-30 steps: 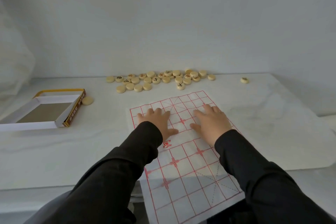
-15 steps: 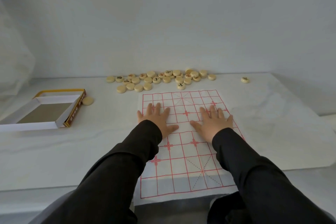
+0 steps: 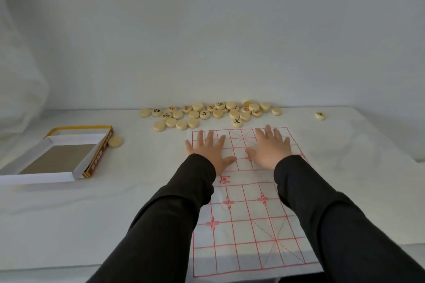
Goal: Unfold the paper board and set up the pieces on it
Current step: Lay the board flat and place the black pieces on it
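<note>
The white paper board (image 3: 246,216) with its red grid lies unfolded and flat in front of me, its near edge hanging over the table's front edge. My left hand (image 3: 208,150) presses flat on the board's far left part with fingers spread. On the far right part my right hand (image 3: 271,147) lies flat the same way. Just beyond the board's far edge is a loose heap of several cream round pieces (image 3: 207,114), some showing black or red marks.
An open cardboard box (image 3: 57,156) with a yellow and red rim sits at the left, one cream piece (image 3: 115,141) against its right side. A single piece (image 3: 320,115) lies apart at the far right. A white cloth covers the table (image 3: 92,202), with a wall close behind.
Both hands have slid forward over the paper, away from me. The board has turned from slanted to square and moved farther onto the table, toward the pieces.
</note>
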`<state>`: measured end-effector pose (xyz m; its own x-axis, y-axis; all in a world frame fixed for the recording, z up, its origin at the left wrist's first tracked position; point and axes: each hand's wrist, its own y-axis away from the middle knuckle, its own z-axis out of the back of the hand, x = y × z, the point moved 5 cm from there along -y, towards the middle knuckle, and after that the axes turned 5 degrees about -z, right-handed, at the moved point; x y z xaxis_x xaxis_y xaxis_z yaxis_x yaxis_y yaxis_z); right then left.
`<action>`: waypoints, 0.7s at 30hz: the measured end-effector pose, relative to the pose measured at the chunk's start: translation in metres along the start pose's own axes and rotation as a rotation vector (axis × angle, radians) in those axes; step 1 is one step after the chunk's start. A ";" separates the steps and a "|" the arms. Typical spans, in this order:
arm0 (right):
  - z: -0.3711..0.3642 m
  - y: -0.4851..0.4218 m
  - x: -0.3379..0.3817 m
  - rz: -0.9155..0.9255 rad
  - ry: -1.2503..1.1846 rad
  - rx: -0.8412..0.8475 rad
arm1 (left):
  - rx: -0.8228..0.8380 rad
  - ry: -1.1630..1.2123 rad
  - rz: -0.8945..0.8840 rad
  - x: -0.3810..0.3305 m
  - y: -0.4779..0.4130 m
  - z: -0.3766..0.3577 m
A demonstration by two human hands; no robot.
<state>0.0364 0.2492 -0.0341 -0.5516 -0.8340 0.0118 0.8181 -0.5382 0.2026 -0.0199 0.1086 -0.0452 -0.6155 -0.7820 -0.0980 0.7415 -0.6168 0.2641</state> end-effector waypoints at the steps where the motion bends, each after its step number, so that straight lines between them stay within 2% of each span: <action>1: 0.004 -0.013 0.007 0.011 -0.030 -0.022 | -0.012 0.014 0.017 0.006 -0.004 0.003; 4: 0.015 -0.048 0.014 0.019 -0.082 -0.071 | -0.039 0.070 0.072 0.026 -0.010 0.009; 7: 0.031 -0.071 0.008 0.025 0.005 -0.134 | -0.057 0.065 0.105 0.043 -0.013 0.013; 9: 0.042 -0.085 -0.001 -0.046 -0.004 -0.151 | -0.040 0.076 0.087 0.046 -0.016 0.013; 12: 0.042 -0.113 -0.021 -0.265 -0.091 -0.047 | 0.045 0.103 0.046 0.043 -0.021 0.007; 14: 0.033 -0.131 -0.023 -0.330 -0.144 0.026 | 0.092 0.109 0.033 0.042 -0.024 0.002; 21: 0.038 -0.124 0.032 -0.229 -0.208 0.040 | 0.097 0.129 0.035 0.050 -0.026 -0.002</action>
<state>-0.0888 0.2934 -0.0217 -0.7455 -0.6468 0.1610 0.6641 -0.7004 0.2614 -0.0696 0.0849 -0.0586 -0.5457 -0.8118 -0.2077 0.7291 -0.5821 0.3600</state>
